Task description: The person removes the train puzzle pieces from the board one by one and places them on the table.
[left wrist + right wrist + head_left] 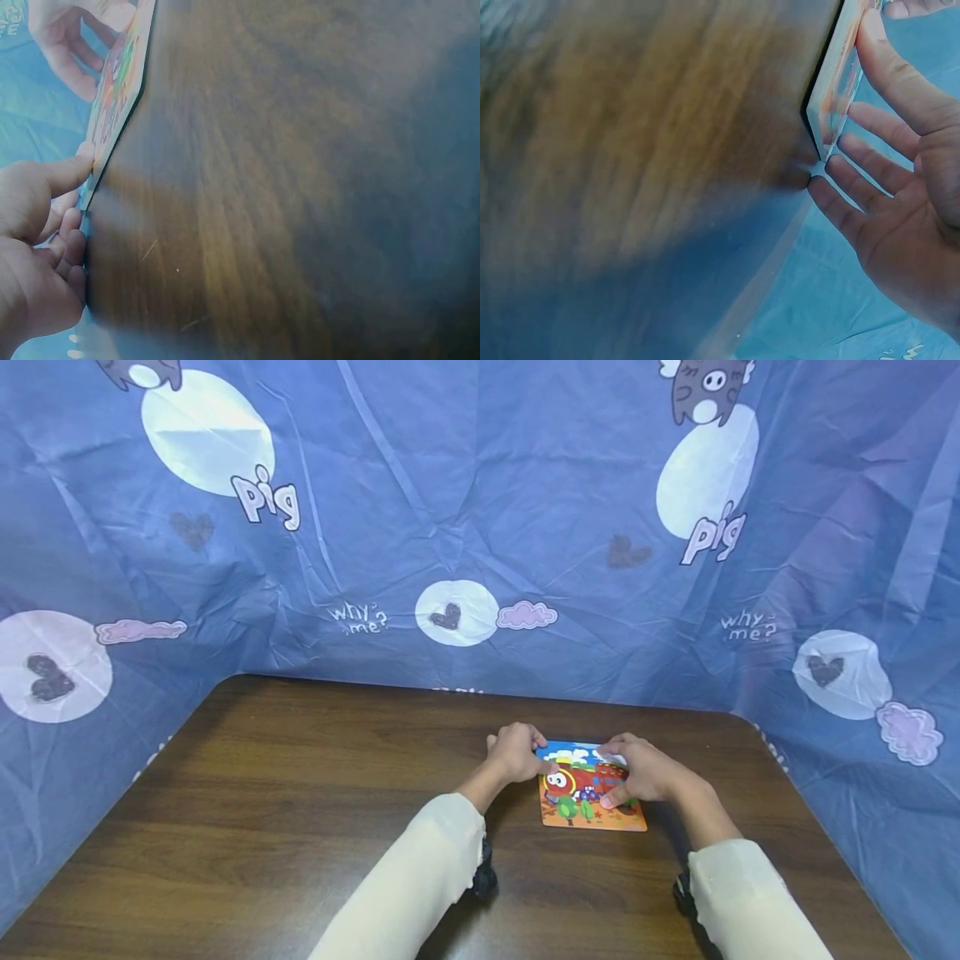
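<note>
A flat square picture board [558,817] with a red cartoon train, white clouds and green trees lies on the brown wooden table [300,793]. My left hand [516,753] holds its left edge, thumb on the printed face and index finger by the upper left corner. The other left fingers [73,247] curl beside the edge in the left wrist view. On the right side, my right hand [647,770] spreads over the board, its thumb [892,67] resting on the picture. Its fairly straight fingers [862,161] reach along the board's edge in the right wrist view.
Behind the table and along both sides hangs a blue cloth [390,527] printed with pigs, hearts and clouds. The table's back edge runs a short way beyond the board. Dark bands [484,870] sit at both wrists, below pale sleeves [412,877].
</note>
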A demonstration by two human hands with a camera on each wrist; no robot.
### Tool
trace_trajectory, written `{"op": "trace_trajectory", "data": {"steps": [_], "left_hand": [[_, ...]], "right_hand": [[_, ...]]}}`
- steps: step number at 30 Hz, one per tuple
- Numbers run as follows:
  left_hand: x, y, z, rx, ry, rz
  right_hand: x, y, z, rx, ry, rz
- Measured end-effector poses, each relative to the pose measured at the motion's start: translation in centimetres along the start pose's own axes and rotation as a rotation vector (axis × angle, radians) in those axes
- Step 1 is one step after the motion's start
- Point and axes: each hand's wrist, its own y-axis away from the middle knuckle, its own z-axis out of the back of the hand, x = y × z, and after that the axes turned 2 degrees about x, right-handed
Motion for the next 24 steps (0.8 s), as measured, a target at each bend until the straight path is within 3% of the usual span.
{"op": "trace_trajectory", "data": {"steps": [6, 13, 24], "left_hand": [[0.00, 0.06, -0.09, -0.003, 0.005, -0.002], [0.06, 0.08, -0.27, -0.002, 0.017, -0.006], [0.01, 0.13, -0.30, -0.011, 0.032, -0.009]], "right_hand": [[0.06, -0.08, -0.06, -0.018, 0.032, 0.059], [-0.08, -0.28, -0.13, -0.032, -0.062, 0.131], [0.31, -0.70, 0.38, 0.115, -0.173, 0.081]]}}
